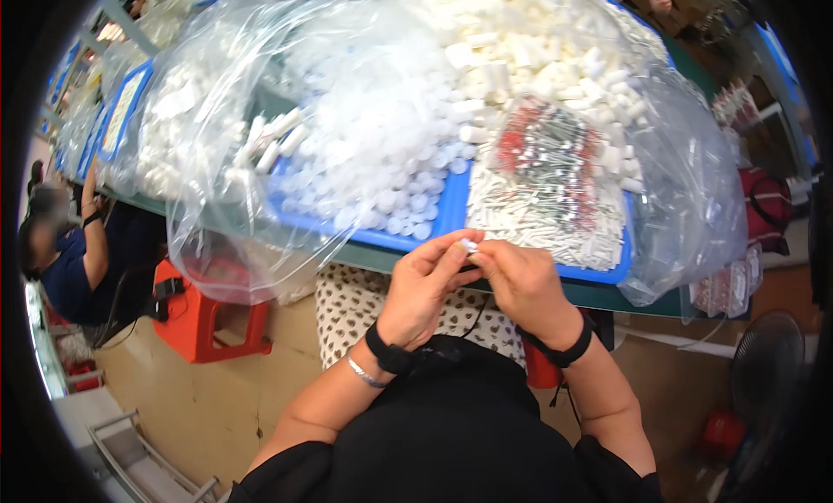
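Observation:
My left hand (418,288) and my right hand (528,286) meet in front of the table edge, thumbs and fingers pinched together. Between their fingertips is a small white plastic part (468,244), mostly covered by the fingers. Just beyond, a blue tray (451,210) carries translucent white round caps (382,186) on the left. On its right side lie thin white tubes (555,239) and a bundle of thin pins with red and dark parts (551,160). White cylindrical pieces (599,91) are heaped behind them.
Clear plastic bags (694,182) drape over the green table (390,262) on both sides. A red stool (208,316) stands at lower left, near a seated co-worker (74,260). At right are a dark red bag (764,208) and a fan (768,360).

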`<action>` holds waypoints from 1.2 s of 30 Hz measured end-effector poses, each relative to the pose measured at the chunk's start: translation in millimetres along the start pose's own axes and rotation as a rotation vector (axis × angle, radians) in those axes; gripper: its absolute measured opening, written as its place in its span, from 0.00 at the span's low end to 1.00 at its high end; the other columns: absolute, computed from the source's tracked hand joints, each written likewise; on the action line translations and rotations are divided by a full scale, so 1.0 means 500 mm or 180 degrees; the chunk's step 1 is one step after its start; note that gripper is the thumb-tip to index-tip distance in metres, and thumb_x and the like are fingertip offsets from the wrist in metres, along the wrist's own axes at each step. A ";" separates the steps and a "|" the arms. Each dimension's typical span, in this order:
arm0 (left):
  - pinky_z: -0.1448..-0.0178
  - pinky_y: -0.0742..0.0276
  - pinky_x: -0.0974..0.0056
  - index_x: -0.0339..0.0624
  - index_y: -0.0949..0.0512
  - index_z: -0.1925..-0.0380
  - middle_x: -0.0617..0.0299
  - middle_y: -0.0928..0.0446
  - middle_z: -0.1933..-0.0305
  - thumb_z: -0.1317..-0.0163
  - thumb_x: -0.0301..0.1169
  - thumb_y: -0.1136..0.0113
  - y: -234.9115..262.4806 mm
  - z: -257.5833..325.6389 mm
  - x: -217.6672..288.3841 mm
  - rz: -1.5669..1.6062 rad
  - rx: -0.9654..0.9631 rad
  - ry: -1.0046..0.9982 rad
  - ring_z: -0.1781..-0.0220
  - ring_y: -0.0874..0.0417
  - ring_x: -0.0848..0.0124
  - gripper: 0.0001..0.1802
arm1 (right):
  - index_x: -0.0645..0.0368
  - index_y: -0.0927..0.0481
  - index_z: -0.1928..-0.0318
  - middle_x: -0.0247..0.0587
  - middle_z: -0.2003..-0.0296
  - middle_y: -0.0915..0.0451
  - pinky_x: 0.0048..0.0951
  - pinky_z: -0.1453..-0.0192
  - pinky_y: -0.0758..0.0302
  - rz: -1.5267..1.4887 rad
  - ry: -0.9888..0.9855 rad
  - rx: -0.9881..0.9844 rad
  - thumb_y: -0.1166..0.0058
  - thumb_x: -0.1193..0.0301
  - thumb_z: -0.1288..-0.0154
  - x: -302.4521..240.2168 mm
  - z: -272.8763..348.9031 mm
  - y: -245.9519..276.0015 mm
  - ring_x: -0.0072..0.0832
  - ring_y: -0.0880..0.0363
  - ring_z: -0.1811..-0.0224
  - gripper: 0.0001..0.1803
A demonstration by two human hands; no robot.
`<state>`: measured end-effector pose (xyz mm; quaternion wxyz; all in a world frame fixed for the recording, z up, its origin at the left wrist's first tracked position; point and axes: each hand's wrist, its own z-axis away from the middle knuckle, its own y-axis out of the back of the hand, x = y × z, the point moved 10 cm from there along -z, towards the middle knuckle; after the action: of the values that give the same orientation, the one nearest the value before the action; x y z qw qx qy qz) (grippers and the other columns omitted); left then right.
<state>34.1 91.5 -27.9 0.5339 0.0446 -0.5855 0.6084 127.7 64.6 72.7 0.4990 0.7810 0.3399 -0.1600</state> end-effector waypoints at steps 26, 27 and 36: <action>0.48 0.18 0.65 0.33 0.29 0.42 0.53 0.18 0.53 0.26 0.36 0.49 -0.005 -0.012 0.003 0.0473 -0.0189 0.0111 0.55 0.15 0.70 0.20 | 0.59 0.18 0.55 0.57 0.63 0.17 0.47 0.54 0.24 0.2295 -0.2311 -0.0467 0.44 0.65 0.42 0.425 -0.015 0.289 0.55 0.19 0.59 0.17; 0.48 0.18 0.65 0.32 0.29 0.42 0.53 0.19 0.52 0.26 0.36 0.49 -0.003 -0.013 0.001 0.0511 -0.0212 0.0101 0.55 0.15 0.70 0.20 | 0.60 0.18 0.55 0.56 0.65 0.16 0.45 0.56 0.24 0.2080 -0.2307 -0.0372 0.44 0.66 0.43 0.440 -0.014 0.289 0.53 0.18 0.61 0.17; 0.50 0.18 0.69 0.34 0.28 0.43 0.59 0.19 0.56 0.26 0.37 0.48 0.001 -0.021 -0.017 0.0638 -0.0266 0.0162 0.56 0.16 0.73 0.19 | 0.69 0.19 0.57 0.39 0.75 0.20 0.29 0.66 0.29 0.0725 -0.2280 0.0034 0.41 0.66 0.40 0.528 0.033 0.301 0.23 0.24 0.73 0.18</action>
<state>43.2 94.5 -37.4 0.4865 -0.0520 -0.5981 0.6348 422.6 107.2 10.6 0.5968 0.7109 0.0540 -0.3683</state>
